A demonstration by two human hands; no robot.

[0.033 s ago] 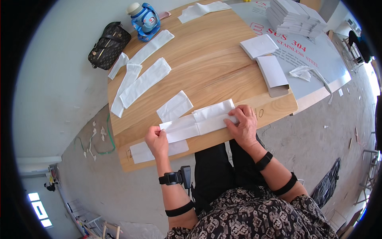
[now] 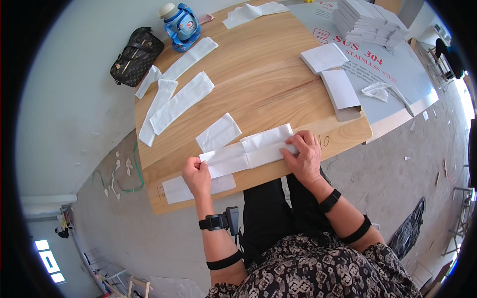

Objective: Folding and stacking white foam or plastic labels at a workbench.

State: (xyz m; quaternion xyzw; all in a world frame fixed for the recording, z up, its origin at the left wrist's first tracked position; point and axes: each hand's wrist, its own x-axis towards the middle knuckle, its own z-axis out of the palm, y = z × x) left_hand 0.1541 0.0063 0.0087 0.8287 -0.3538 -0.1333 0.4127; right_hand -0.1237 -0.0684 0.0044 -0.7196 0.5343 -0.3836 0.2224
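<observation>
A long, folded white sheet (image 2: pixel 226 160) of thin paper-like or plastic material lies near the front edge of the wooden table (image 2: pixel 258 64). My left hand (image 2: pixel 197 175) is closed, pinching its left end between thumb and fingers. At the other end, my right hand (image 2: pixel 304 154) grips the folded part, thumb in front and fingers curled over the edge. A crease crosses the middle, and the right half looks thicker, with a layer folded over. Partly under my left hand and wrist lies another flat white sheet (image 2: pixel 223 184). Just beyond the held one rests a short folded white piece (image 2: pixel 218 132).
Several white strips (image 2: pixel 182 103) lie on the left, near a dark handbag (image 2: pixel 136 57) and a blue bottle (image 2: pixel 182 27). Two white boxes (image 2: pixel 340 89) sit at the right edge. Beyond stands a metal-sheet surface (image 2: pixel 323 25) bearing stacked white boxes (image 2: pixel 367 22) and crumpled plastic (image 2: pixel 376 91).
</observation>
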